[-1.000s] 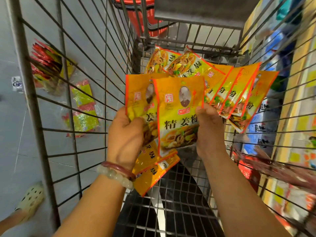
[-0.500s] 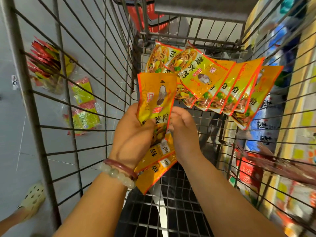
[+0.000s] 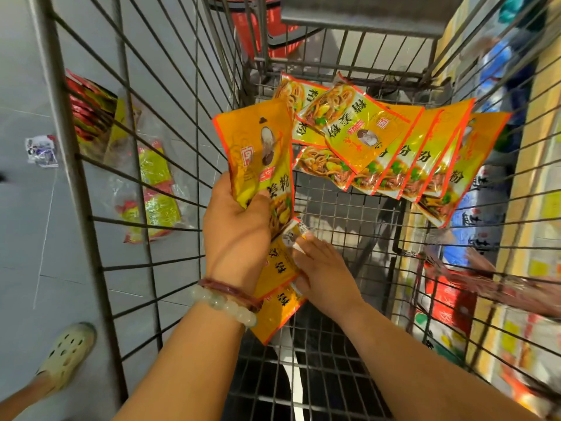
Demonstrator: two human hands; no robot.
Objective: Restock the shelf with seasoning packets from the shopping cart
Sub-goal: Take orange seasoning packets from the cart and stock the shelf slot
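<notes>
The yellow seasoning packets (image 3: pixel 361 132) in the shopping cart (image 3: pixel 343 208) read "精姜粉"; smaller print is illegible.

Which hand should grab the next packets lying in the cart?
Right, probably. The left hand is full, gripping a stack of packets. The right hand only touches that stack's lower end and is nearer the fanned packets in the cart.

The shopping cart (image 3: pixel 170 165) is bare grey metal wire, dull and a little scuffed. The seasoning packets (image 3: pixel 379 147) are glossy yellow plastic film, catching the light in creases. On the wrist, a beaded bracelet (image 3: pixel 224 305) looks like pale polished stone beside a smooth reddish bangle (image 3: pixel 230 291). The floor (image 3: pixel 27 238) is matt grey tile. The perforated shoe (image 3: pixel 65 354) looks like soft matt foam.
</notes>
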